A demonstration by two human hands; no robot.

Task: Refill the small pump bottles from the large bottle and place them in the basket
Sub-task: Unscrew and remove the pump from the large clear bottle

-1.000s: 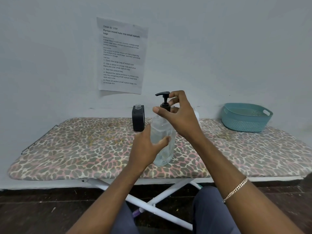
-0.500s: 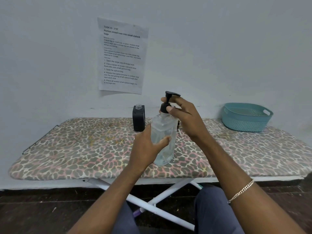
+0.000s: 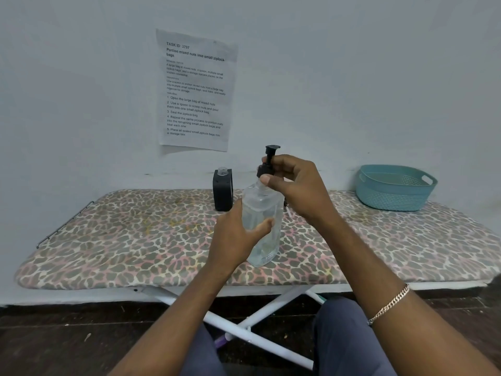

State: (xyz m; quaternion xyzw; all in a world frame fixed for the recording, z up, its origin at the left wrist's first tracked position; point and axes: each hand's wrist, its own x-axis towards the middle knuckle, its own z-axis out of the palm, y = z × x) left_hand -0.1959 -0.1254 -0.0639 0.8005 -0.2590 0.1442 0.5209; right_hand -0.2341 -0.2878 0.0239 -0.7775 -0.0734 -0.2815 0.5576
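Standing roughly upright at the near middle of the ironing board (image 3: pixel 122 234), the clear pump bottle (image 3: pixel 264 213) had its long axis vertical, with the pump head (image 3: pixel 272 150) uppermost. The nozzle was foreshortened and its direction unclear. The left hand (image 3: pixel 235 240) wrapped the body from the left. The right hand (image 3: pixel 298 191) reached in from the right and pinched the black collar under the pump, so it was the hand nearer the cap. An open-necked black bottle (image 3: pixel 222 194) stood just beyond, with the teal basket (image 3: pixel 393 196) at far right.
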